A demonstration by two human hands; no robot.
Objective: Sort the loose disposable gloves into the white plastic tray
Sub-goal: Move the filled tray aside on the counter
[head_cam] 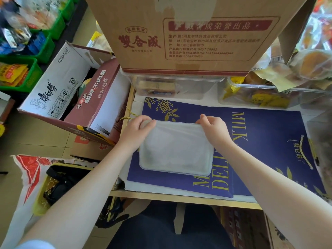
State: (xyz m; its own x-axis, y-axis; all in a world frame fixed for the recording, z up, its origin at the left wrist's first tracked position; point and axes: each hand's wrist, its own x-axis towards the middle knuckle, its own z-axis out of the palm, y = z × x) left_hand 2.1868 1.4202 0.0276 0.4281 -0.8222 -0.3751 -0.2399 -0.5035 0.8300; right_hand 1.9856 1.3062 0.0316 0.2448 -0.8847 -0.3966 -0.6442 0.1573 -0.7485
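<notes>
A white plastic tray (175,169) lies on a dark blue paper bag in the middle of the table. A thin translucent disposable glove (177,141) is spread flat over the tray, covering most of it. My left hand (137,129) pinches the glove's far left corner at the tray's rim. Over at the far right corner, my right hand (214,127) pinches the glove's edge. The glove is stretched between both hands along the tray's far edge. What lies under the glove in the tray is blurred.
The blue paper bag (269,141) with gold lettering and rope handles covers the table. Clear plastic bins (179,87) with snacks stand behind it under a big cardboard box (188,33). An open noodle carton (71,97) sits to the left, green baskets (32,72) beyond.
</notes>
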